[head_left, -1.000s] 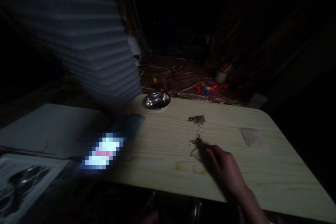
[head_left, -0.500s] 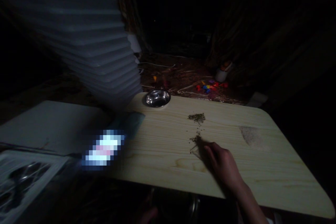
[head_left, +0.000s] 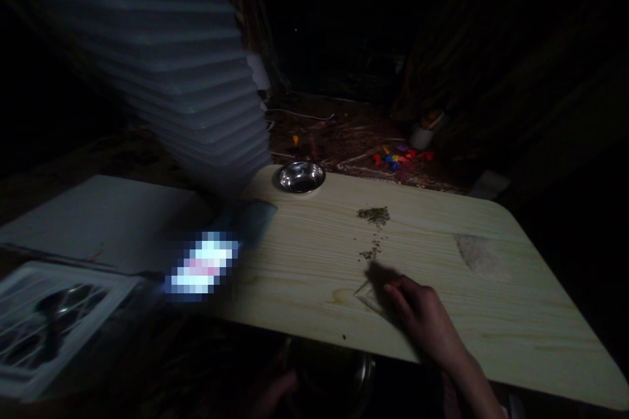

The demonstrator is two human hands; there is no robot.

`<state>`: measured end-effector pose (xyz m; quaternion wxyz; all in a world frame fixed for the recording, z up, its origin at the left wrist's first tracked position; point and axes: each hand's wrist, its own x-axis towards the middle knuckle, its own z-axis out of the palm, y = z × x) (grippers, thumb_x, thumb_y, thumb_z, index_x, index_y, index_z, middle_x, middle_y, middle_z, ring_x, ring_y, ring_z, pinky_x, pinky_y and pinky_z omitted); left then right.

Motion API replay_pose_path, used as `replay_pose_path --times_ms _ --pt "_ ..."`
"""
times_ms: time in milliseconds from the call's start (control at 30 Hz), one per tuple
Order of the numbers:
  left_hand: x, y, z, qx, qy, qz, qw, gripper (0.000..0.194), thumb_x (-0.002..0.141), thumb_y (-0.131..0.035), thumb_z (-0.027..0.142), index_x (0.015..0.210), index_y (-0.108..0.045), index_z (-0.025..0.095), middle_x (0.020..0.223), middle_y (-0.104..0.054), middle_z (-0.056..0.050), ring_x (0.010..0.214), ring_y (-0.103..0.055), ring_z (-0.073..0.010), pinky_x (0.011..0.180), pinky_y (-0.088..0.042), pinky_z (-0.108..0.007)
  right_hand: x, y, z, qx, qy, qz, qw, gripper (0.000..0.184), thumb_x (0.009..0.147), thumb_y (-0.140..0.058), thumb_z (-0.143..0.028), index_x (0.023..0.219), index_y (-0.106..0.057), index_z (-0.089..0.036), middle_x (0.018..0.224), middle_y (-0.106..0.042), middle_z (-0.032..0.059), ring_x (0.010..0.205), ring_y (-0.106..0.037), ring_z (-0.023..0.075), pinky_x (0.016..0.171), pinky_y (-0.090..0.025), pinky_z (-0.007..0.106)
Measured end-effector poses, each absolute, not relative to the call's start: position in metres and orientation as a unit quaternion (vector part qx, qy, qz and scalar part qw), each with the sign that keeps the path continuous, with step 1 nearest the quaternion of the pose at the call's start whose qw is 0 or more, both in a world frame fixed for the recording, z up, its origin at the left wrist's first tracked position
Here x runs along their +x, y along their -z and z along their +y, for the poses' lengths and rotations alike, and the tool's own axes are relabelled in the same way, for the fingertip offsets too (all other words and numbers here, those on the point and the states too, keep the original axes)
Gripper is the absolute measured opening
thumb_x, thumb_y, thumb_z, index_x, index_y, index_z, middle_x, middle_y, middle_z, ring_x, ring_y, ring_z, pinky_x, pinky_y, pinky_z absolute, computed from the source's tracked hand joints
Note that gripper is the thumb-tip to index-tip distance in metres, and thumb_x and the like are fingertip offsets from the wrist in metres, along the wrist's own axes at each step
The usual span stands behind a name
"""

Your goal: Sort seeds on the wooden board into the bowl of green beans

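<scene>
My right hand rests on the pale wooden table near its front edge, fingers pressed onto a thin clear sheet that lies flat on the wood. Just beyond the fingertips runs a short trail of green crumbs, leading to a small green pile. My left hand shows only dimly below the table's front edge, beside a dark round metal vessel; its fingers are lost in the dark.
A small steel bowl sits at the table's far edge. A tall stack of white plastic trays leans at the left. A white tray lies at lower left. Coloured toys and a cup are on the floor.
My right hand has drawn back toward the near edge with the clear sheet, leaving the crumb trail behind it. The left hand has come a little more into view below the table.
</scene>
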<state>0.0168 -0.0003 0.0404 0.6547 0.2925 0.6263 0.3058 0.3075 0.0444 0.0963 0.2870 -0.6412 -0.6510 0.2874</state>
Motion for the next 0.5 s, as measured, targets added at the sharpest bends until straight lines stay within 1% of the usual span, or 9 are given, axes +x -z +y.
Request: replay_pose_path --times_ms 133,200,267,500 --pt "0.022 -0.051 0.001 0.298 -0.305 0.625 0.654 0.028 0.091 -0.058 0.036 0.109 -0.063 0.016 0.102 -0.068 -0.005 0.083 -0.067 -0.0162 0.073 -0.057 -0.034 0.303 -0.095 0.052 -0.656 -0.267 -0.64 0.298 0.033 0.096 -0.045 -0.044 0.088 -0.067 -0.02 0.076 -0.073 0.0046 0.066 -0.067 0.0195 0.061 -0.045 0.027" --pt "0.023 -0.054 0.001 0.299 -0.304 0.627 0.652 0.029 0.091 -0.058 0.036 0.11 -0.063 0.015 0.101 -0.068 -0.005 0.082 -0.067 -0.016 0.072 -0.057 -0.034 0.302 -0.095 0.057 -0.658 -0.253 -0.639 0.309 0.032 0.097 -0.044 -0.043 0.092 -0.067 -0.02 0.081 -0.075 0.006 0.07 -0.069 0.0207 0.063 -0.045 0.027" --pt "0.023 -0.056 0.001 0.299 -0.303 0.63 0.65 0.028 0.091 -0.058 0.036 0.11 -0.062 0.015 0.102 -0.068 -0.005 0.083 -0.066 -0.0161 0.073 -0.057 -0.034 0.303 -0.094 0.06 -0.658 -0.238 -0.643 0.313 0.032 0.097 -0.044 -0.042 0.096 -0.068 -0.02 0.086 -0.076 0.0073 0.074 -0.07 0.0218 0.065 -0.046 0.028" --pt "0.022 -0.058 0.0 0.304 -0.296 0.643 0.637 0.027 0.091 -0.059 0.033 0.112 -0.062 0.016 0.108 -0.066 -0.005 0.087 -0.066 -0.0177 0.074 -0.057 -0.035 0.314 -0.093 0.07 -0.686 -0.199 -0.626 0.313 0.036 0.097 -0.042 -0.046 0.1 -0.068 -0.02 0.086 -0.076 0.0092 0.074 -0.07 0.0231 0.067 -0.047 0.028"
